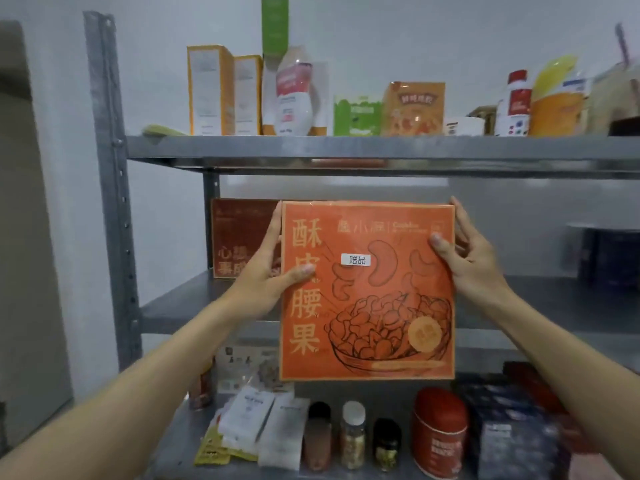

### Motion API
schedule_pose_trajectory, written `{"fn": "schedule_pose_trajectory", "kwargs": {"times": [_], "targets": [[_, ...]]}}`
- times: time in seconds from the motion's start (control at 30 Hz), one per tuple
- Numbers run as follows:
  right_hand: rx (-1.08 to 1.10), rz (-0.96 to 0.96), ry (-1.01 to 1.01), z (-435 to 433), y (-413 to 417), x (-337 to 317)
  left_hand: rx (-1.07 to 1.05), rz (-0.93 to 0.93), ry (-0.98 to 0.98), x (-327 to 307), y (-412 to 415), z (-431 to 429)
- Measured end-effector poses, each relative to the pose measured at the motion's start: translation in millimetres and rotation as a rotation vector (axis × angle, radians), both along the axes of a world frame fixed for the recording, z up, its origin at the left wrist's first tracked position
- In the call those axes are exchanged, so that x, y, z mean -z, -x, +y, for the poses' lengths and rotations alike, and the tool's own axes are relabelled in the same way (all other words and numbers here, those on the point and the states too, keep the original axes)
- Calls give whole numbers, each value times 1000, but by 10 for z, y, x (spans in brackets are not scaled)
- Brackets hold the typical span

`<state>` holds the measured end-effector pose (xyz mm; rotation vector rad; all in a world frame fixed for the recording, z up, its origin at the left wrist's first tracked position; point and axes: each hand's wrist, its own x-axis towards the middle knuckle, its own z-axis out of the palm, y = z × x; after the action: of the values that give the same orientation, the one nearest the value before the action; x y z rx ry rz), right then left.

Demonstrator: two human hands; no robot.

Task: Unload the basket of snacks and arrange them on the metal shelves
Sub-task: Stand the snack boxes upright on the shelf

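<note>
Closest in, both forearms reach up from 7 and 5 o'clock. The left hand [266, 275] and right hand [474, 265] each have a grip on the orange box [367, 306]: thumbs pressed on the front, fingers along the side edges. It's a flat, square cardboard box with a slightly glossy face, cashew line drawings and a small white sticker [355, 259]. It's held upright dead centre, in front of the middle level of the metal shelves [346, 148].

Down at 6 o'clock the bottom level is packed: a round red tin [440, 434], a clear jar with a white cap [353, 434], a small dark jar [386, 445] and a brownish bottle [318, 438]. At 7 o'clock lie white paper packets [249, 417], with blue printed cartons [512, 441] at 5.

Further back on the middle level, a dark red box [239, 237] stands at 9 o'clock, just behind the left hand.

The top level at 12 o'clock holds tall orange-and-white cartons [209, 91], a curvy white plastic bottle [294, 95], a green box [356, 114] and an orange pouch [414, 109]. The frame is dull grey perforated steel against a plain pale wall [450, 36].
</note>
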<state>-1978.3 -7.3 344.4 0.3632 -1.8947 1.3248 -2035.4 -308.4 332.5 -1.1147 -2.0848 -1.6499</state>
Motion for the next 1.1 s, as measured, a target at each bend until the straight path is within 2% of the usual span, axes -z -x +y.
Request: {"fn": "schedule_pose_trajectory", "kwargs": {"times": [0.23,0.57,0.87,1.1], "targets": [[94,10,-27,1131,304,-124,67,36,11,-96,520,1221],[204,53,-14,2224,1128,-107,151,-7,23,-237,1628,2430],[328,43,-15,2962,1927,-119,78,-33,34,-282,2356,3276],[205,8,3,3265,2603,-114,-39,-22,-11,-242,2736,3529]]}}
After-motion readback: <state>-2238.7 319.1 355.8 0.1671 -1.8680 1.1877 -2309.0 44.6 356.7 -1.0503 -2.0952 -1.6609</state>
